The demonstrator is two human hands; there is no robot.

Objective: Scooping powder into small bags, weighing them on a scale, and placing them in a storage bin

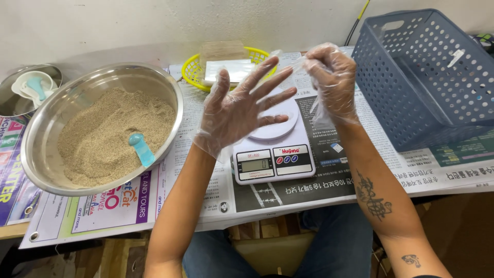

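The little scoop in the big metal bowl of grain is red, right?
Not quite. The scoop is light blue, not red. It does sit in the big metal bowl, stuck in the tan grain. The head view shows this, left of the person's gloved left hand.

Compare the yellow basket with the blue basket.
The yellow basket is round, shallow and small; the blue basket is rectangular, deep and much larger. The yellow basket sits flat against the wall holding flat packets; the blue basket is tilted, and shows only small items inside. Both are perforated plastic and rest on the paper-covered table.
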